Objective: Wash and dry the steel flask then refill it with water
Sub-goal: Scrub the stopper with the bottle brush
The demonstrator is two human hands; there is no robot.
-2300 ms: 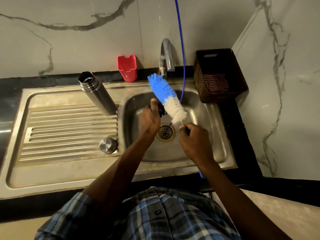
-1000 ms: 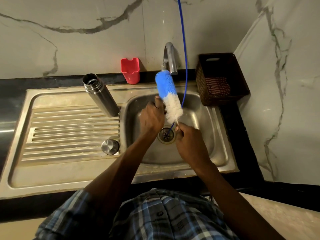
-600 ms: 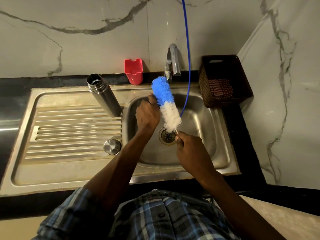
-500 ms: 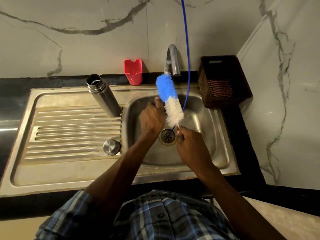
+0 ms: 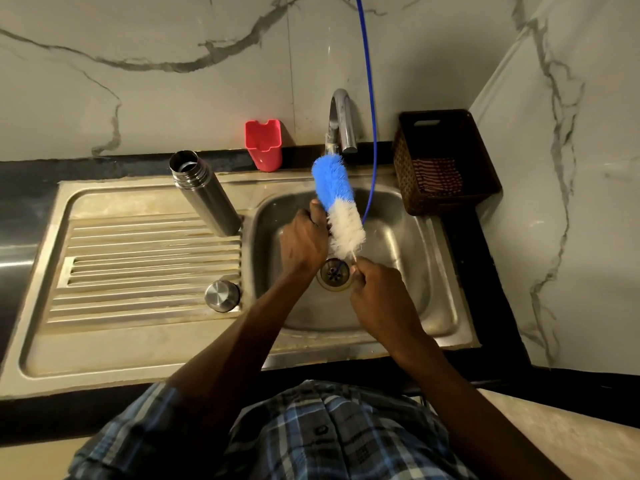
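Marble walls back a steel sink point(image 5: 440, 327). Brown basket point(image 5: 401, 174) at its right rear corner holds striped cloth point(image 5: 436, 175); red holder point(image 5: 264, 144) behind. Open steel flask point(image 5: 205, 199) on the drainboard's right rear, cap point(image 5: 222, 295) nearer, left of both hands. Right hand point(image 5: 379, 299) grips the bottle brush point(image 5: 337, 206); left hand point(image 5: 304, 239) curls beside its bristles, contents hidden.

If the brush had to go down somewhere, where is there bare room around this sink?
The ribbed drainboard is bare left of the steel flask and its cap, and so is the flat strip along its front edge. The basin is crowded: both hands and the bottle brush sit over the drain, with a blue hose hanging in.
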